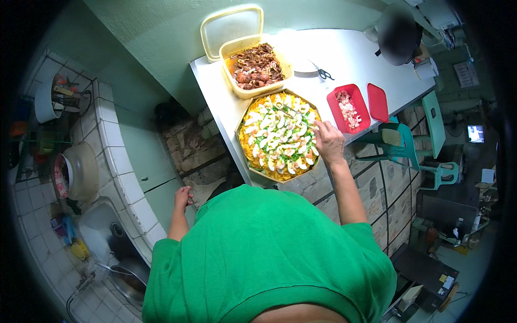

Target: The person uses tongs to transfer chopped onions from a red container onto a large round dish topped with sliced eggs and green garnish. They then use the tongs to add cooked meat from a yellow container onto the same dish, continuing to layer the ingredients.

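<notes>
An eight-sided tray sits at the near edge of the white table. It is filled with an orange noodle dish topped with egg slices, chopped greens and small pink pieces. My right hand is over the tray's right side, its fingers closed on the handle of what looks like a metal spoon. The spoon reaches left across the topping. Away from the table, my left hand hangs low at my side with its fingers curled, and nothing shows in it.
Behind the tray stands a yellowish tub of brown meat pieces, its lid leaning on the wall. Scissors lie near a red container of pale pink pieces and its red lid. Left is a tiled counter; right, green chairs.
</notes>
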`<state>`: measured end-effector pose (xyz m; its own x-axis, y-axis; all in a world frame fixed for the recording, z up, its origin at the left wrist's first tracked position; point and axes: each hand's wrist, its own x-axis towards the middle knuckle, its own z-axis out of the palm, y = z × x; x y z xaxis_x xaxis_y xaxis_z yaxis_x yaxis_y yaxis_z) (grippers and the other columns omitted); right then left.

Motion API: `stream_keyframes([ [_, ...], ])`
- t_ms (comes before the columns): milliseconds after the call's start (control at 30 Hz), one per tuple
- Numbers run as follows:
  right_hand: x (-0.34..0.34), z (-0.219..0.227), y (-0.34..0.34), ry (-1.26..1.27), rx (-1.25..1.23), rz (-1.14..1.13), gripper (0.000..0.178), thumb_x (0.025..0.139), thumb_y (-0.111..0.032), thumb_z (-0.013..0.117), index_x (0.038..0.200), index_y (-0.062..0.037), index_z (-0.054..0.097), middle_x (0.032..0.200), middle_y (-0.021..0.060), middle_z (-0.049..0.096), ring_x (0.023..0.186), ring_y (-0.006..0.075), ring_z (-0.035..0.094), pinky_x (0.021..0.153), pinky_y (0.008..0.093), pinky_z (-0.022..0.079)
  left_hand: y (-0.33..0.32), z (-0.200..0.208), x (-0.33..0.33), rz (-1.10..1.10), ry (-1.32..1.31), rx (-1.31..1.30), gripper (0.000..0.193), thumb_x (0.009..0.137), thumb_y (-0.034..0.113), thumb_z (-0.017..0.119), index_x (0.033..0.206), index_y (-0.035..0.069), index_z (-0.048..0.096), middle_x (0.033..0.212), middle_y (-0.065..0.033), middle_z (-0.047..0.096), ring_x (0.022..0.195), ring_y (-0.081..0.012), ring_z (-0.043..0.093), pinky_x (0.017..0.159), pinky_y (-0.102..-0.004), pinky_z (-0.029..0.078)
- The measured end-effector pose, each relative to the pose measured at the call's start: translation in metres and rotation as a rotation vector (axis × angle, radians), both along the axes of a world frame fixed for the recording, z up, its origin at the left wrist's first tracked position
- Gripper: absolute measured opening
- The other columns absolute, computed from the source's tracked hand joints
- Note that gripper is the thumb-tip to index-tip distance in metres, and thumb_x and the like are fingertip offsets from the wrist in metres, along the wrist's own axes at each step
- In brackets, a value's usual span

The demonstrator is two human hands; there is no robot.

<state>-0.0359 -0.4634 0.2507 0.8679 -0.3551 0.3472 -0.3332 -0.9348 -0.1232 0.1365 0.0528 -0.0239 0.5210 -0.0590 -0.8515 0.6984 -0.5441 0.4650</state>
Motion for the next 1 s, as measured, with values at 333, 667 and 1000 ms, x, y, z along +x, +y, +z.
stream_keyframes([
  [333,0.15,-0.005,-0.051,0.175,0.046,-0.142,0.027,0.099,-0.032,0.048,0.105,-0.0139,0.068,0.099,0.0106,0.07,0.075,0.0289,0.07,0.065,0.0385,0.057,0.007,0.011,-0.018,0.078,0.068,0.032,0.028,0.094,0.029,0.056,0.114,0.009,0.062,0.076,-0.0077,0.062,0.045,-0.0127,0.047,0.042,-0.0291,0.048],
  [667,0.287,-0.05,-0.059,0.121,-0.221,0.168,0.018,0.088,-0.018,0.052,0.093,-0.0057,0.065,0.1,0.017,0.064,0.097,0.0341,0.062,0.084,0.0509,0.047,0.079,-0.005,-0.088,0.191,-0.008,0.038,0.03,0.093,0.029,0.056,0.115,0.009,0.06,0.077,-0.0084,0.062,0.045,-0.0155,0.046,0.04,-0.0305,0.046],
  [1000,0.221,0.004,-0.062,0.149,0.167,-0.128,0.037,0.098,-0.047,0.044,0.111,-0.0215,0.068,0.087,0.0141,0.071,0.082,0.0342,0.068,0.077,0.0448,0.051,0.095,-0.037,-0.097,-0.141,-0.22,0.017,0.032,0.091,0.03,0.058,0.115,0.008,0.061,0.077,-0.0083,0.063,0.045,-0.014,0.046,0.039,-0.0301,0.046],
])
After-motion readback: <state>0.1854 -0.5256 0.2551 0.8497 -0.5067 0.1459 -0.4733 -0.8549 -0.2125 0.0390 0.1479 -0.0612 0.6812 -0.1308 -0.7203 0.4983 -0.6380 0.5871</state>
